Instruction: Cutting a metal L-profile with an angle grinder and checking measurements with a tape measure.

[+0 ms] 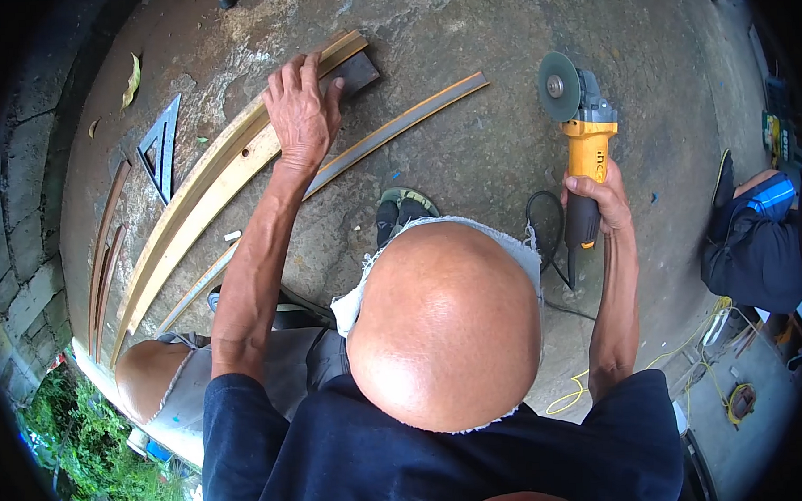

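Observation:
My right hand (599, 197) is wrapped round the dark rear handle of a yellow and grey angle grinder (587, 144). A thin greenish disc (558, 87) is fitted at the grinder's head, held up above the floor. My left hand (304, 111) presses down on a long wooden board (209, 189), its fingers curled over the raised strip and its thumb by a dark metal piece (358, 75) at the far end. What lies under the palm is hidden. A grey metal bar with rusty edges (404, 120) lies beside the board.
A blue speed square (161, 149) and rusty bars (106, 263) lie left of the board. My bent knee (444, 320) fills the middle. The grinder's black cord (543, 222) loops beside it. Another person (759, 244) is at the right, near a yellow cord (570, 397). A block wall (32, 204) stands left.

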The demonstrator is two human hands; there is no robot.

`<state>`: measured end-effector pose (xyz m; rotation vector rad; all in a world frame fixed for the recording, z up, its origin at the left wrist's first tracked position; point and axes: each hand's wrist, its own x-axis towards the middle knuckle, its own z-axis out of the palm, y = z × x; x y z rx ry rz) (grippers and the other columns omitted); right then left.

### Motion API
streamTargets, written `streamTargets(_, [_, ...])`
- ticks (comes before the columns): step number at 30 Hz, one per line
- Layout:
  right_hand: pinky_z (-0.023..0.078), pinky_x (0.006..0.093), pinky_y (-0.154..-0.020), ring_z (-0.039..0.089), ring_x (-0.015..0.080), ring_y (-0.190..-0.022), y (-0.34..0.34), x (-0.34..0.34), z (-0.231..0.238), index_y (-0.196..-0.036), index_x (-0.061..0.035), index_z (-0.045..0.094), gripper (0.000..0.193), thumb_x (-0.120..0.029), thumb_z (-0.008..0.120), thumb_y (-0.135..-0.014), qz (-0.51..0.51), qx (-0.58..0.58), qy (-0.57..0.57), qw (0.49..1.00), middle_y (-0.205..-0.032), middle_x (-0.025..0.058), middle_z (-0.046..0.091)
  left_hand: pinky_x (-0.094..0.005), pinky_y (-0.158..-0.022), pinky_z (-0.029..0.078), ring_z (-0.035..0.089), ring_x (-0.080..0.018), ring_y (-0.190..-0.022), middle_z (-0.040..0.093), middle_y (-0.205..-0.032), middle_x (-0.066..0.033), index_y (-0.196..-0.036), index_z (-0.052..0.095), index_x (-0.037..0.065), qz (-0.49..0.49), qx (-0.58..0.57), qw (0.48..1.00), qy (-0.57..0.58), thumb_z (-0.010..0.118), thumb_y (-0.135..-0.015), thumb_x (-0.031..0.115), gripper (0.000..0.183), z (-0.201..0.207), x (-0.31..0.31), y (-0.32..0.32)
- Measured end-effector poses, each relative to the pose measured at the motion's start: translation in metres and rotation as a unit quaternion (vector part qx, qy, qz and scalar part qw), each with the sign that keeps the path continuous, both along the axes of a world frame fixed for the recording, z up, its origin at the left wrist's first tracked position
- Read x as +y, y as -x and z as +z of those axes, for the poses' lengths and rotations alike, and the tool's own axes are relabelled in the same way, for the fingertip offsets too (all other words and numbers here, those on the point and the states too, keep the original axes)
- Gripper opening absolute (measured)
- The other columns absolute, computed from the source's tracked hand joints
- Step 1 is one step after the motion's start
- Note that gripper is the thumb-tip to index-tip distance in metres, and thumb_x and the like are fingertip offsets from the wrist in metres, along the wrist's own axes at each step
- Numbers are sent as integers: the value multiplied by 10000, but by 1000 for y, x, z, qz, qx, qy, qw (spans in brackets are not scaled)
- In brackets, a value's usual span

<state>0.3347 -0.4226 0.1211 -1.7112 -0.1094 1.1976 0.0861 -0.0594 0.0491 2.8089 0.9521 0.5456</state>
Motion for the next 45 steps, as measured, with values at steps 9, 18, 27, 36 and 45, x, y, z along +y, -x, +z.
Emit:
streamTargets(9, [565,316,-572,653,174,-620,21,45,0,-1140,-26,532,568,-182,820,-676,36,10,-24,999,-818,56,615,-465,-855,504,599,-340,-1067,639,-1093,-145,-1079,674,9,-17,143,989,38,751,-858,319,388,-13,58,37])
streamTargets(18, [566,307,-554,644,160,-615,24,112,0,-1173,-34,501,589,-184,823,-703,130,20,5,991,-834,50,570,-487,-823,517,649,-375,-980,667,-1011,-187,-1060,654,8,-33,83,993,77,726,-890,307,350,-9,71,41])
streamTargets(27, [556,296,-552,632,150,-611,38,154,-10,-1160,-32,535,558,-176,827,-707,160,5,-13,987,-849,47,584,-406,-931,525,703,-327,-1048,727,-1086,-243,-1213,649,-45,-26,54,929,364,740,-905,390,540,12,90,51])
streamTargets(36, [557,295,-557,633,154,-620,46,164,-21,-1158,-27,538,560,-190,826,-706,196,-3,6,981,-860,60,599,-381,-982,507,684,-280,-1100,719,-1172,-227,-1310,631,-59,-35,31,903,427,731,-927,385,595,9,85,53])
streamTargets(45, [573,329,-571,645,174,-681,48,162,-19,-1144,-7,551,563,-180,835,-690,204,3,27,979,-894,85,622,-379,-989,510,683,-269,-1117,714,-1202,-217,-1306,640,-52,-42,43,898,435,721,-933,393,586,10,88,54])
